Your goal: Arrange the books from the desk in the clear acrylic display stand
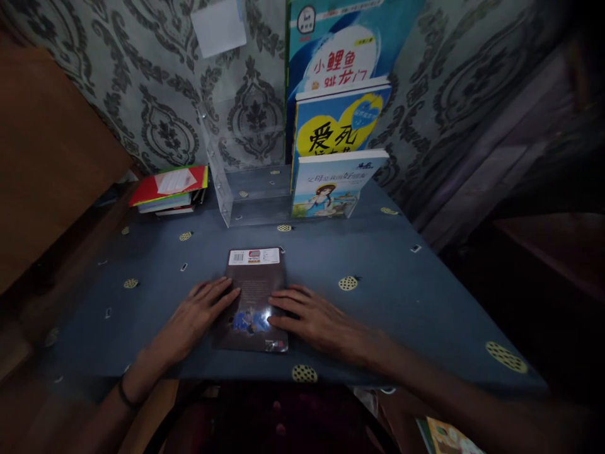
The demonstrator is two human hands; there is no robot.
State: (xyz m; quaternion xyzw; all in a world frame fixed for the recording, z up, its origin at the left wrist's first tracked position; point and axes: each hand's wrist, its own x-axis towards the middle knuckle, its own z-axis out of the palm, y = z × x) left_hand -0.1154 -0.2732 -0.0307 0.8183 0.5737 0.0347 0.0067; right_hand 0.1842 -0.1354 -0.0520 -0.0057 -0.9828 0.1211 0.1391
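dark book (255,274) appears light, slick; best held by side edges. left hand (199,308), right hand (312,316) rest there, ungripping.

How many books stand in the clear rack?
3: teal book at back, yellow-and-blue book in middle, pale book in front. Others may be hidden behind.

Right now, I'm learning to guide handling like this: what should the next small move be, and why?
Perhaps ease the right hand outward to grip the dark book by its right edge: the book lies flat on the blue-covered table, and that hand's visible fingers, like the left hand's, rest on top of the book.
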